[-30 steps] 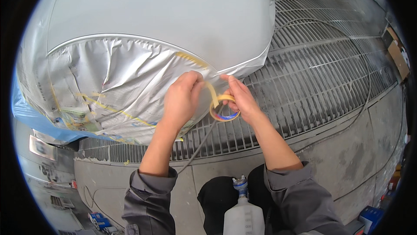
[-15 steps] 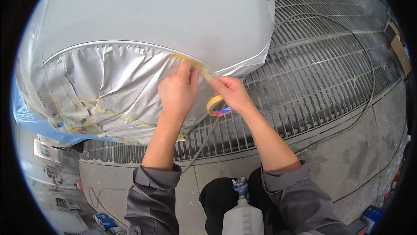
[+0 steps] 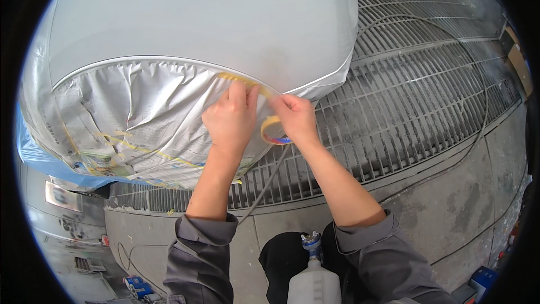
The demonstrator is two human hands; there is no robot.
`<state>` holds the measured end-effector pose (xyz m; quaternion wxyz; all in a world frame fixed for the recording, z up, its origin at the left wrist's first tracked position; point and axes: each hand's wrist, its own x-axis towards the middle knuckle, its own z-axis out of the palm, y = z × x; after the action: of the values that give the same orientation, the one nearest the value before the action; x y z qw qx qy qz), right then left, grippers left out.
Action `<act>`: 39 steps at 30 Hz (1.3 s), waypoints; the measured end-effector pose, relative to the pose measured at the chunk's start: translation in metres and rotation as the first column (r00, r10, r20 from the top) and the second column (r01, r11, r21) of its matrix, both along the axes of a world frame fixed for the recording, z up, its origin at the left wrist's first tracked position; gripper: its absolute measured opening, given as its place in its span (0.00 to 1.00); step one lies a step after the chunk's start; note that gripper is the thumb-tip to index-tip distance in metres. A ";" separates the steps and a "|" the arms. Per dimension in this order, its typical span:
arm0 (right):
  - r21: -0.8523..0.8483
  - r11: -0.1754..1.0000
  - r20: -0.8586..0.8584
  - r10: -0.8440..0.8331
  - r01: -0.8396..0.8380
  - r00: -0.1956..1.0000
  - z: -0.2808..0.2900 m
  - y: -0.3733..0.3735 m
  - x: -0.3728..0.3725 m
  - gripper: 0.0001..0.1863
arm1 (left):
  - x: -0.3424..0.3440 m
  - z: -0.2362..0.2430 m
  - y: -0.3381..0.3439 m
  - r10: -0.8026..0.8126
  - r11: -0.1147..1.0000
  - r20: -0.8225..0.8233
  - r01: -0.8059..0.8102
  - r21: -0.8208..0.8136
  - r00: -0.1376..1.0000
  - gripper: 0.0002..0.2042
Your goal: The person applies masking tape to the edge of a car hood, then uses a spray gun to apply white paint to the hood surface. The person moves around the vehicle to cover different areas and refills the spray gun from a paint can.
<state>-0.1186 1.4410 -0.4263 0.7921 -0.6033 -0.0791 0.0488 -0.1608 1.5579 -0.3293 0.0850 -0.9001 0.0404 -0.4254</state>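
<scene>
At the curved lip of a pale grey panel (image 3: 191,17), wrinkled silver-white masking sheets (image 3: 143,101) carry a strip of yellow tape (image 3: 225,77). My left hand (image 3: 229,115) is closed, its fingertips pressed on that strip just below the lip. To its right, my right hand (image 3: 295,121) pinches the tape where it leaves the strip, slightly blurred at the fingers. A yellow tape roll (image 3: 269,129) with a printed core hangs under those fingers, partly behind the hand.
Blue plastic sheeting (image 3: 42,146) lies at left. A metal floor grating (image 3: 410,96) spans the right, crossed by a cable (image 3: 484,96). A cardboard piece (image 3: 519,68) stands far right. A white plastic container with a metal fitting (image 3: 314,284) sits between my dark-clad knees.
Both hands have moved up toward the lip. The tape strand that was loose between them is laid along it, with my left fingertips on it; the roll has risen leftward.
</scene>
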 end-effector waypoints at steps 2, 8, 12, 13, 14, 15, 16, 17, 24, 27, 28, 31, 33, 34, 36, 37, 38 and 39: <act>-0.014 0.999 -0.017 -0.035 0.035 0.999 0.004 0.003 -0.001 0.13 | 0.000 0.001 0.001 0.008 1.000 0.004 -0.008 -0.016 1.000 0.16; -0.162 0.977 -0.096 -0.157 0.140 0.983 0.003 0.011 0.000 0.19 | 0.002 -0.006 0.000 0.028 1.000 0.027 -0.028 -0.009 0.999 0.18; -0.363 0.924 -0.147 -0.186 0.122 0.972 0.001 0.003 0.001 0.23 | 0.003 -0.016 0.002 0.044 0.999 -0.031 -0.043 0.012 0.999 0.17; -0.401 0.910 -0.170 -0.189 0.107 0.967 0.000 0.001 0.000 0.24 | 0.004 -0.018 0.002 0.052 0.998 -0.033 -0.051 0.019 0.998 0.17; -0.395 0.912 -0.162 -0.185 0.108 0.969 -0.002 -0.001 -0.001 0.24 | 0.004 -0.020 0.002 0.061 0.998 -0.036 -0.060 0.027 0.998 0.17; -0.388 0.915 -0.153 -0.180 0.109 0.972 -0.004 -0.003 -0.002 0.23 | 0.004 -0.022 0.001 0.074 0.997 -0.055 -0.072 0.036 0.996 0.17; -0.380 0.918 -0.143 -0.175 0.109 0.974 -0.007 -0.005 -0.003 0.23 | 0.003 -0.024 -0.001 0.089 0.995 -0.073 -0.086 0.047 0.993 0.17; -0.383 0.920 -0.125 -0.139 0.081 0.982 -0.012 -0.007 -0.004 0.23 | 0.003 -0.025 -0.002 0.104 0.993 -0.091 -0.099 0.058 0.990 0.17; -0.413 0.910 -0.125 -0.019 -0.034 0.992 -0.043 -0.020 -0.010 0.19 | 0.008 -0.035 -0.008 0.115 0.990 -0.091 -0.107 0.096 0.989 0.21; -0.465 0.884 -0.119 -0.002 -0.054 0.993 -0.048 -0.021 -0.013 0.17 | 0.009 -0.040 -0.004 0.126 0.987 -0.090 -0.116 0.112 0.988 0.21; -0.484 0.873 -0.119 0.007 -0.064 0.993 -0.048 -0.021 -0.014 0.17 | 0.009 -0.039 -0.004 0.122 0.987 -0.084 -0.112 0.111 0.989 0.22; -0.509 0.853 -0.140 0.049 -0.114 0.989 -0.050 -0.023 -0.019 0.16 | 0.008 -0.033 -0.002 0.110 0.993 -0.049 -0.108 0.043 0.993 0.22; -0.521 0.847 -0.141 0.041 -0.109 0.989 -0.052 -0.023 -0.022 0.16 | 0.006 -0.031 0.000 0.123 0.992 -0.021 -0.124 -0.005 0.992 0.22; -0.526 0.844 -0.140 0.036 -0.105 0.989 -0.051 -0.023 -0.023 0.16 | 0.005 -0.027 0.000 0.138 0.990 -0.005 -0.138 -0.017 0.990 0.22; -0.529 0.841 -0.150 0.044 -0.118 0.988 -0.050 -0.023 -0.024 0.16 | 0.003 -0.021 0.001 0.156 0.987 0.014 -0.155 -0.045 0.988 0.23; -0.532 0.838 -0.154 0.046 -0.122 0.987 -0.050 -0.024 -0.024 0.16 | 0.003 -0.019 0.000 0.157 0.986 0.019 -0.156 -0.063 0.987 0.23; -0.528 0.835 -0.169 0.075 -0.155 0.983 -0.053 -0.024 -0.023 0.16 | 0.002 -0.017 -0.001 0.159 0.984 0.024 -0.157 -0.080 0.987 0.23; -0.524 0.831 -0.185 0.104 -0.187 0.977 -0.058 -0.024 -0.023 0.17 | 0.002 -0.016 -0.001 0.154 0.984 0.028 -0.151 -0.099 0.988 0.22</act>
<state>-0.1412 1.4167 -0.4842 0.5887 -0.7879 -0.0489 0.1740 -0.1592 1.5567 -0.3450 0.0745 -0.8960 -0.0509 -0.4348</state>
